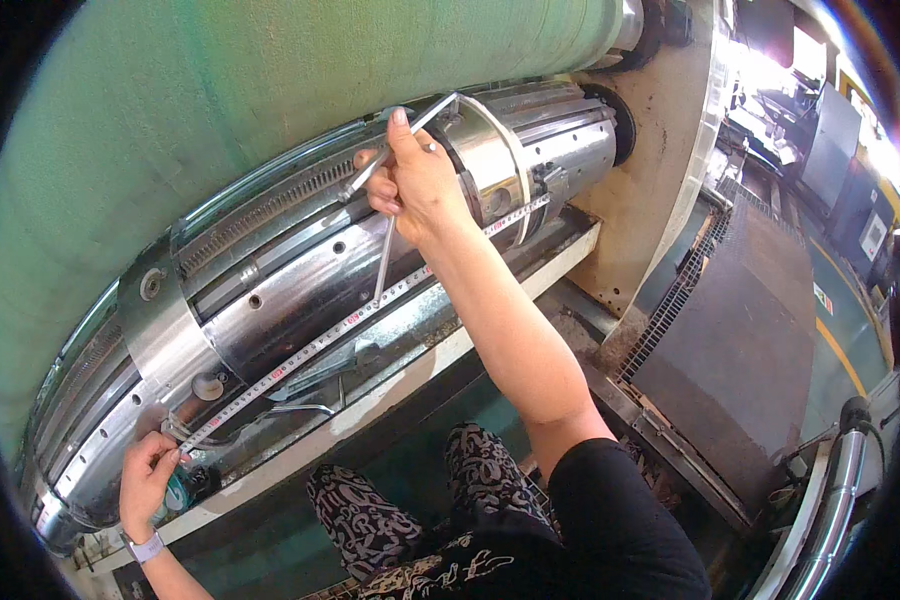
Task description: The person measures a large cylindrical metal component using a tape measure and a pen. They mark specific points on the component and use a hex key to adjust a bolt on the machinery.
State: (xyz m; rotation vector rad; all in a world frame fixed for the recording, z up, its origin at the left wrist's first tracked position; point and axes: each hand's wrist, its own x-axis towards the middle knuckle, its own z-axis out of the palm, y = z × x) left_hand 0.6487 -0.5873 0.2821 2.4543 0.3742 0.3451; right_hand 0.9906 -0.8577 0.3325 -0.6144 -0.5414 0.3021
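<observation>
head: hands (148, 478) stretch tape measure (360, 316).

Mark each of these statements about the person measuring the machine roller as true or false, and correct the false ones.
1. A tape measure is stretched along the steel roller between the two hands. True.
2. The right hand is empty. False: it grips bent metal hex keys at the far end of the tape.
3. The left hand holds the near end of the tape at the roller's lower left end. True.
4. The big cylinder above the steel roller is red. False: it is green.
5. The left wrist is bare. False: it wears a pale wristband.
</observation>
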